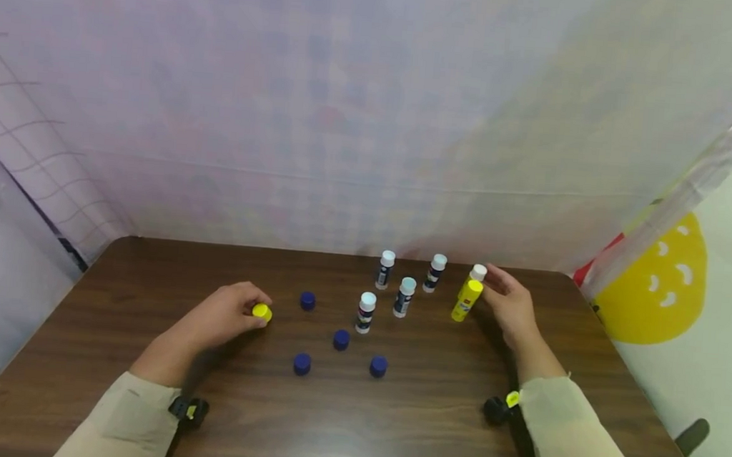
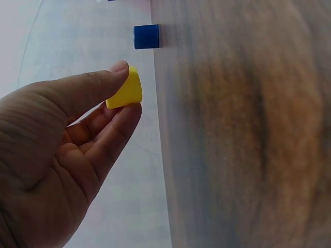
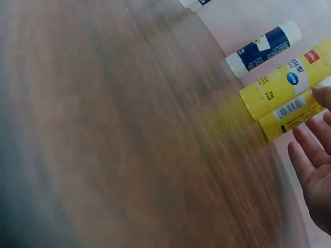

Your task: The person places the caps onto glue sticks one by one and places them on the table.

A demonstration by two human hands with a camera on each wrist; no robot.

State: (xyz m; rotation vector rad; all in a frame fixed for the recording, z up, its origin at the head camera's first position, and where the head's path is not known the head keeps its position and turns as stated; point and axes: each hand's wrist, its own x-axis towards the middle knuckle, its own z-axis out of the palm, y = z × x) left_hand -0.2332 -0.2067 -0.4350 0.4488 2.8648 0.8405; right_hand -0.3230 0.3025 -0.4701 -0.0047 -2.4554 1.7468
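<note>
My left hand (image 1: 220,315) pinches a yellow cap (image 1: 262,311) between thumb and fingers, above the left part of the table; the left wrist view shows this yellow cap (image 2: 126,90) up close. On the right, my right hand (image 1: 515,313) holds a yellow glue stick with a bare white top (image 1: 479,272), thumb on one side and fingers on the other. In the right wrist view this glue stick (image 3: 292,114) is partly hidden by the thumb. Directly in front of it stands another yellow glue stick (image 1: 466,302) with its yellow cap on.
Several white-topped glue sticks with dark blue labels, one nearest me (image 1: 365,314), stand upright mid-table. Several loose dark blue caps, among them a middle one (image 1: 341,339), lie to their left and front. A pale curtain (image 1: 323,110) hangs behind the brown table (image 1: 324,426).
</note>
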